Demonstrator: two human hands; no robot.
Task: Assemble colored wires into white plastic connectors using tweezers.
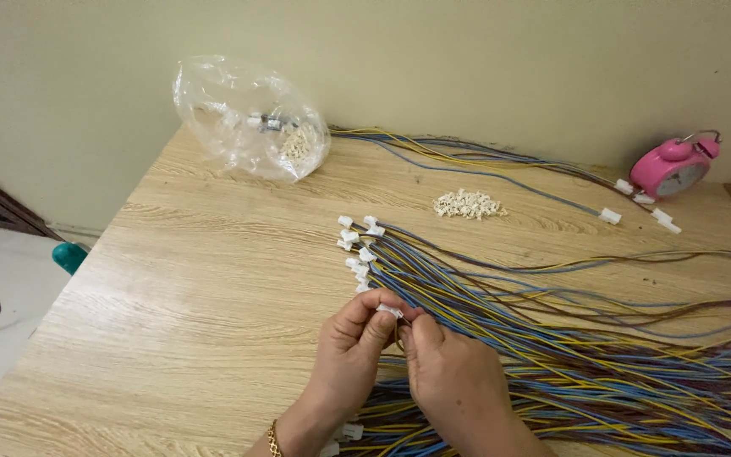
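My left hand (350, 347) pinches a small white plastic connector (389, 311) between thumb and forefinger. Against it, my right hand (450, 377) pinches the ends of thin wires that meet that connector. Both hands hover over a wide bundle of blue, yellow and brown wires (602, 355) spread across the wooden table (205, 288). Just beyond my fingers lies a cluster of wire ends fitted with white connectors (359, 245). A gold bracelet (274, 440) circles my left wrist.
A small heap of loose white connectors (469, 204) lies further back. A clear plastic bag (247, 118) with more parts rests at the far left corner. A pink alarm clock (677, 165) stands at the back right beside more connector-tipped wires (628, 203). The table's left edge drops to the floor.
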